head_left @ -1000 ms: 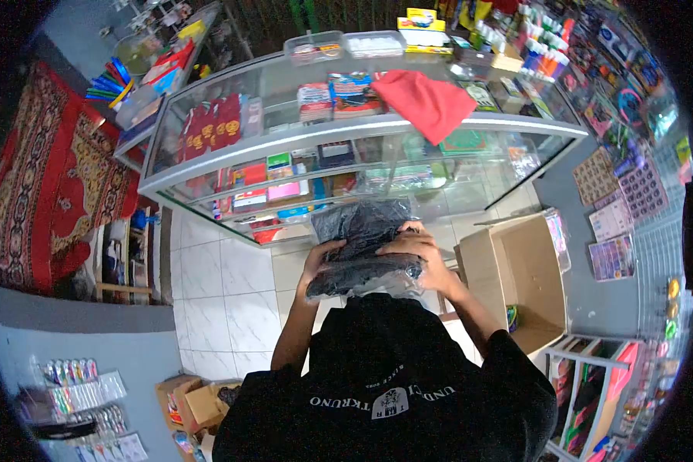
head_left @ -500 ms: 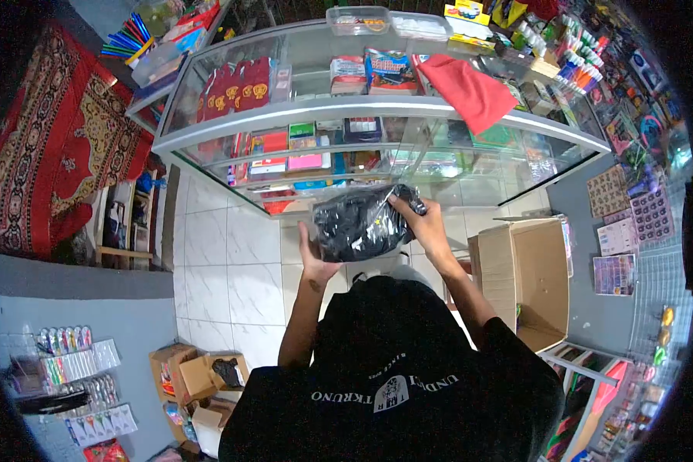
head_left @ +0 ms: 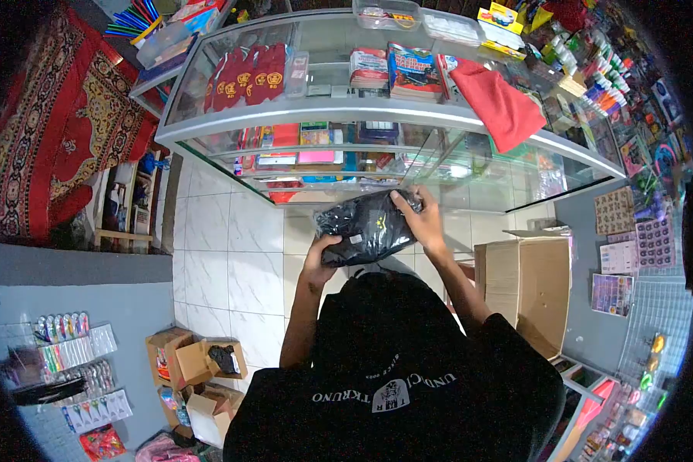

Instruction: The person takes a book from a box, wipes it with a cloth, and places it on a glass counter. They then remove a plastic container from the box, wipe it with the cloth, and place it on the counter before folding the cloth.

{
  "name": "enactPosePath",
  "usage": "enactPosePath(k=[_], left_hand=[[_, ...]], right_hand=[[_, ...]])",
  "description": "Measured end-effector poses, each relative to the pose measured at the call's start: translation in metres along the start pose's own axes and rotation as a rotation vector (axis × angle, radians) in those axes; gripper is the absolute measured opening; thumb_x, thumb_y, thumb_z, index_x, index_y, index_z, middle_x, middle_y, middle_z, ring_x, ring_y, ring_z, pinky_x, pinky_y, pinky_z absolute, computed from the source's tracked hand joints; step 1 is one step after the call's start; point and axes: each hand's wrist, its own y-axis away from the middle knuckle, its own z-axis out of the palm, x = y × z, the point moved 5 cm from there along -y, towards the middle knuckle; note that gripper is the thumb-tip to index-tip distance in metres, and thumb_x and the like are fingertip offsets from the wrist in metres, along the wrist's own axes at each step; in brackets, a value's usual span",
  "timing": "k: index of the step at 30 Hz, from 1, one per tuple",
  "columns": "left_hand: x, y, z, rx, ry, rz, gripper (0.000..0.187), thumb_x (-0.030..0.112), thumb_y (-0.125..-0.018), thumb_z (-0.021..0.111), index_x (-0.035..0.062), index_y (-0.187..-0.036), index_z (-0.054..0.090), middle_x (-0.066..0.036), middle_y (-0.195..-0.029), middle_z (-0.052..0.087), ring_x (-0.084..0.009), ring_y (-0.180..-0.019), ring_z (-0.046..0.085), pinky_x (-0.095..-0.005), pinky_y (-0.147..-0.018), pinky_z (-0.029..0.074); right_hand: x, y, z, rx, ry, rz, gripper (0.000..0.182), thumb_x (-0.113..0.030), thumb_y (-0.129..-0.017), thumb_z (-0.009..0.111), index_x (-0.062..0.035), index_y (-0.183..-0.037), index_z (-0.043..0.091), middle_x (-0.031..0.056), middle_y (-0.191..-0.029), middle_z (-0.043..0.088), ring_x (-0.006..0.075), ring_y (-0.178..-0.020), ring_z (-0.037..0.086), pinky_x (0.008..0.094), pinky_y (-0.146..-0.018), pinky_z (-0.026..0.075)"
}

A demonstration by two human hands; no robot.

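Note:
Both hands hold a clear plastic package of black cloth goods (head_left: 366, 229), with a small yellow star mark showing through the wrap. My left hand (head_left: 318, 258) grips its lower left corner, thumb on top and fingers underneath. My right hand (head_left: 423, 219) clasps the upper right end, its thumb pressed on the wrap. The package is tilted, in front of my black shirt and close to the glass display case (head_left: 300, 115). What exactly the black contents are, I cannot make out.
A red cloth (head_left: 500, 104) hangs over the case's front edge. At right stands an open cardboard box (head_left: 543, 292); smaller cardboard boxes (head_left: 204, 358) sit at lower left. A patterned red carpet (head_left: 46, 146) hangs on the left. White tiles (head_left: 223, 231) cover the floor.
My left hand has gone from an opened palm against the package's side to a grip with the thumb over its corner. The package has turned slightly; my right hand still holds it.

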Motion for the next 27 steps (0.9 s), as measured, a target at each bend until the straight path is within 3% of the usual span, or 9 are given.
enactPosePath(k=[4, 8, 9, 13, 16, 20, 23, 25, 27], left_hand=[[0.014, -0.017, -0.007, -0.058, 0.080, 0.019, 0.044, 0.010, -0.078, 0.053, -0.0032, -0.119, 0.052, -0.016, -0.108, 0.063, -0.0287, -0.095, 0.064, -0.0406, -0.085, 0.053], [0.046, -0.041, -0.026, -0.011, -0.124, 0.079, 0.049, 0.023, -0.087, 0.058, -0.0023, -0.128, 0.046, -0.016, -0.120, 0.058, -0.0279, -0.108, 0.059, -0.0391, -0.095, 0.048], [0.062, -0.042, -0.015, 0.008, -0.252, 0.125, 0.052, 0.026, -0.088, 0.059, -0.0015, -0.130, 0.044, -0.015, -0.122, 0.057, -0.0269, -0.112, 0.057, -0.0386, -0.096, 0.047], [0.100, -0.078, -0.021, 0.056, -0.441, 0.103, 0.040, 0.018, -0.090, 0.063, 0.0001, -0.123, 0.049, -0.009, -0.115, 0.060, -0.0171, -0.103, 0.061, -0.0306, -0.087, 0.051], [0.126, -0.113, -0.025, 0.093, -0.443, 0.116, 0.038, 0.019, -0.091, 0.060, -0.0001, -0.123, 0.050, -0.012, -0.116, 0.060, -0.0186, -0.105, 0.060, -0.0348, -0.088, 0.052], [0.141, -0.156, -0.043, 0.172, -0.344, 0.184, 0.031, 0.020, -0.092, 0.060, 0.0014, -0.116, 0.055, -0.012, -0.111, 0.063, -0.0193, -0.101, 0.063, -0.0349, -0.085, 0.053], [0.137, -0.188, -0.056, 0.213, -0.151, 0.254, 0.027, 0.018, -0.094, 0.057, 0.0016, -0.116, 0.056, -0.011, -0.111, 0.063, -0.0206, -0.100, 0.063, -0.0357, -0.085, 0.053], [0.132, -0.208, -0.064, 0.148, -0.138, 0.312, 0.037, 0.020, -0.095, 0.055, 0.0024, -0.126, 0.046, -0.009, -0.120, 0.058, -0.0205, -0.109, 0.058, -0.0383, -0.089, 0.051], [0.120, -0.223, -0.068, 0.111, 0.020, 0.355, 0.035, 0.017, -0.095, 0.054, 0.0066, -0.128, 0.048, -0.008, -0.121, 0.057, -0.0206, -0.111, 0.054, -0.0379, -0.095, 0.046]], right_hand=[[0.012, -0.017, 0.027, -0.167, -0.357, 0.409, 0.064, -0.040, -0.081, 0.073, 0.0025, -0.123, 0.050, 0.0153, -0.116, 0.057, 0.0210, -0.101, 0.058, 0.0299, -0.088, 0.047], [0.011, -0.045, 0.052, -0.421, -0.478, 0.478, 0.068, -0.034, -0.077, 0.077, 0.0001, -0.126, 0.046, 0.0159, -0.120, 0.055, 0.0209, -0.106, 0.056, 0.0321, -0.089, 0.048], [0.030, -0.062, 0.060, -0.264, -0.434, 0.335, 0.057, -0.030, -0.077, 0.078, -0.0008, -0.118, 0.053, 0.0141, -0.103, 0.062, 0.0198, -0.085, 0.064, 0.0290, -0.072, 0.053], [0.022, -0.117, 0.075, -0.239, -0.357, 0.276, 0.056, -0.026, -0.074, 0.080, -0.0002, -0.117, 0.055, 0.0127, -0.102, 0.062, 0.0191, -0.086, 0.063, 0.0290, -0.074, 0.053], [0.001, -0.155, 0.088, -0.322, -0.464, 0.226, 0.054, -0.028, -0.076, 0.079, 0.0001, -0.116, 0.057, 0.0112, -0.103, 0.063, 0.0178, -0.087, 0.063, 0.0301, -0.077, 0.053], [0.015, -0.207, 0.103, -0.494, -0.610, 0.047, 0.048, -0.018, -0.090, 0.061, -0.0038, -0.133, 0.045, 0.0085, -0.130, 0.051, 0.0199, -0.115, 0.051, 0.0313, -0.099, 0.041], [0.027, -0.220, 0.104, -0.414, -1.023, 0.215, 0.053, -0.022, -0.093, 0.055, -0.0065, -0.140, 0.038, 0.0085, -0.142, 0.042, 0.0207, -0.129, 0.041, 0.0321, -0.100, 0.041], [0.033, -0.234, 0.108, -0.179, -0.916, 0.208, 0.054, -0.025, -0.093, 0.054, -0.0059, -0.141, 0.037, 0.0077, -0.141, 0.043, 0.0188, -0.130, 0.040, 0.0318, -0.103, 0.037], [0.036, -0.250, 0.127, -0.358, -1.101, 0.373, 0.056, -0.031, -0.094, 0.052, -0.0086, -0.143, 0.035, 0.0069, -0.145, 0.038, 0.0221, -0.130, 0.039, 0.0329, -0.106, 0.032]])
